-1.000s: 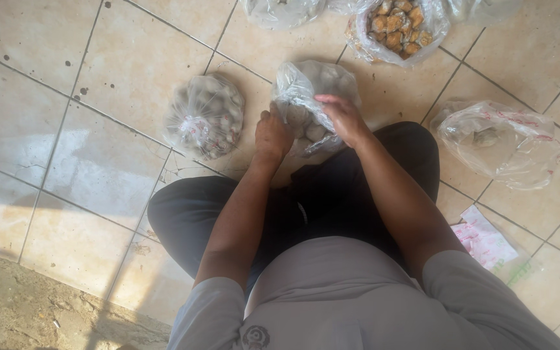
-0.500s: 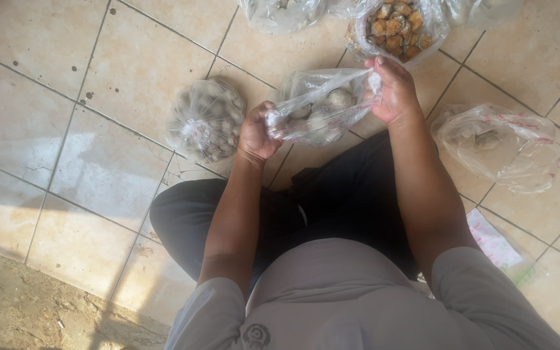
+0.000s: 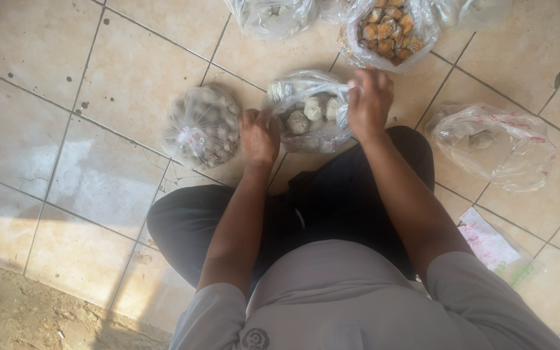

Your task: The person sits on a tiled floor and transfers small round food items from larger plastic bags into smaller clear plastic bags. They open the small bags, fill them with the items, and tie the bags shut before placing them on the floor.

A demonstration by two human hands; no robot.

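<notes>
While the left hand (image 3: 258, 136) and right hand (image 3: 369, 102) pinch shut on the clear plastic bag of pale round lumps (image 3: 309, 113) between them, thin film could tear, spilling lumps toward the tied bag (image 3: 201, 126) leftward.

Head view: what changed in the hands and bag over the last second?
The right hand rose with the neck of the clear plastic bag of pale round balls, then came partway back down; the left hand kept its grip on the other side. The tied bag on the tile floor stayed put.
</notes>
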